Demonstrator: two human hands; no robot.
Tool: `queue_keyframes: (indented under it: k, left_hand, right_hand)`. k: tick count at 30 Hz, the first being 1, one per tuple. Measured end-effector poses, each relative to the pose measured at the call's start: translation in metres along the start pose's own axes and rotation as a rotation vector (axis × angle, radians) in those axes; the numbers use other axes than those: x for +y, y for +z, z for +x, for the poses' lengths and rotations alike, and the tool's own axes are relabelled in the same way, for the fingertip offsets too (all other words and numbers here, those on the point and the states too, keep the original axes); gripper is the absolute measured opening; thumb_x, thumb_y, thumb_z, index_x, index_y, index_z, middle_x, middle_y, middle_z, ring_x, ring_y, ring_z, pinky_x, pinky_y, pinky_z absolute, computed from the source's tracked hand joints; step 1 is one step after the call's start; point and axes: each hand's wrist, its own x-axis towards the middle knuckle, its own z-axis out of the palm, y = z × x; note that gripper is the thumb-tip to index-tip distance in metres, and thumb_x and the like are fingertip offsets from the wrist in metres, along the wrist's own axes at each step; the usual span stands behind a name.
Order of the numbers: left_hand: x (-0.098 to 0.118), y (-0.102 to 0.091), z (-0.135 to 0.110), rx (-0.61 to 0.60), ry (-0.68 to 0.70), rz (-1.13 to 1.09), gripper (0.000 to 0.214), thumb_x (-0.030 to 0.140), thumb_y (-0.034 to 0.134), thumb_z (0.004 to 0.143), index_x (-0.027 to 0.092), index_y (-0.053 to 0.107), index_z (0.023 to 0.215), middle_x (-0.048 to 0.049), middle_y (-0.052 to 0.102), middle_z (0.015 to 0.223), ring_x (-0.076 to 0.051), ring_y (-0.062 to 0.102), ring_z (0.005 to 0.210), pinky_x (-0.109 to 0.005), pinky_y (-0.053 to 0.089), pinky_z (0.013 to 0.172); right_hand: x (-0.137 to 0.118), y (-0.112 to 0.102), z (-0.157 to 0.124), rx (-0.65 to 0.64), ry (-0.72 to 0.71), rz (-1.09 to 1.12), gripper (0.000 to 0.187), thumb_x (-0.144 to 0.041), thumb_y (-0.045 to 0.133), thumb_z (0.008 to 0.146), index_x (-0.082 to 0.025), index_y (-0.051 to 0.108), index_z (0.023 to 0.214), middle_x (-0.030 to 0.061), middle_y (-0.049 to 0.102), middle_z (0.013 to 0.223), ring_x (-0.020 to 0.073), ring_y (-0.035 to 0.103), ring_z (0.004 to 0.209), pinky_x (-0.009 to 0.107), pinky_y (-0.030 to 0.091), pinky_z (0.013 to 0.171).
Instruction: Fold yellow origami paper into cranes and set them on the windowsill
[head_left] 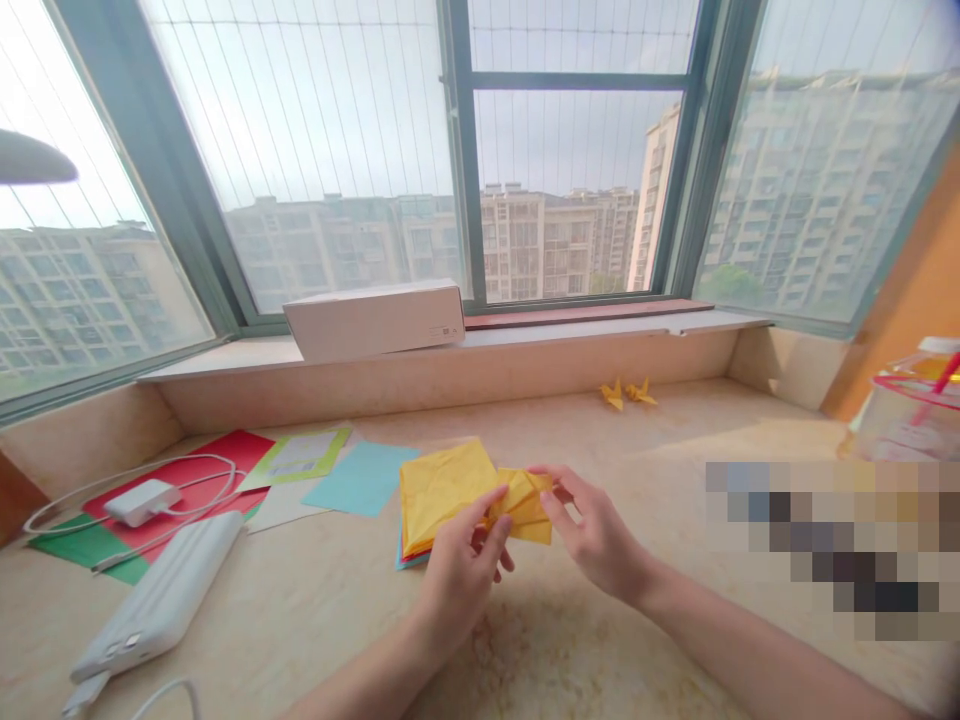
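A partly folded piece of yellow origami paper is held up between my two hands. My left hand pinches its left side between thumb and fingers. My right hand grips the upper right edge with its fingertips. Just behind and to the left lies a stack of yellow paper, creased on top, with red and blue sheets showing under its lower edge. Farther back on the counter stand two folded yellow paper cranes.
Coloured sheets, a white charger with a cable and a white power bank lie at left. A white box rests on the window ledge. Clear plastic containers stand at right, near a pixelated patch.
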Motion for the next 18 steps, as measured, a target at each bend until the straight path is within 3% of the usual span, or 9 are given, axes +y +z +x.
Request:
queue_keyframes:
  k: [5,10,14,18]
  left_hand:
    - [0.006,-0.001,0.001,0.004,0.033,-0.134,0.045,0.051,0.056,0.086,0.013,0.063,0.108,-0.0037,0.064,0.076,-0.012,0.059,0.048,-0.021,0.044,0.04]
    - [0.013,-0.003,0.002,-0.003,0.038,-0.182,0.038,0.048,0.055,0.088,0.012,0.063,0.093,-0.0023,0.061,0.073,-0.012,0.06,0.049,-0.02,0.044,0.04]
    - [0.012,-0.004,0.004,-0.009,0.001,-0.219,0.041,0.05,0.057,0.086,0.011,0.065,0.095,-0.0067,0.067,0.077,-0.015,0.064,0.055,-0.022,0.048,0.044]
    - [0.013,-0.005,0.005,-0.01,-0.049,-0.278,0.044,0.051,0.057,0.087,0.009,0.067,0.1,-0.0116,0.071,0.086,-0.019,0.069,0.067,-0.028,0.056,0.061]
  right_hand:
    - [0.002,-0.002,0.002,0.04,0.009,0.054,0.023,-0.031,0.044,0.097,-0.024,0.062,0.11,0.0071,0.068,0.106,0.0202,0.064,0.094,0.031,0.053,0.075]
    - [0.005,-0.004,0.007,0.032,-0.113,-0.067,0.016,-0.025,0.053,0.091,-0.023,0.068,0.097,0.0066,0.065,0.103,0.0202,0.062,0.096,0.033,0.05,0.081]
    - [0.005,-0.004,0.006,0.021,-0.115,-0.138,0.022,-0.017,0.05,0.089,-0.022,0.071,0.088,0.0091,0.058,0.115,0.0215,0.058,0.105,0.038,0.048,0.092]
    - [0.002,-0.005,0.001,-0.04,-0.14,-0.279,0.028,-0.01,0.05,0.084,-0.023,0.074,0.083,0.0092,0.052,0.128,0.0256,0.051,0.118,0.045,0.043,0.099]
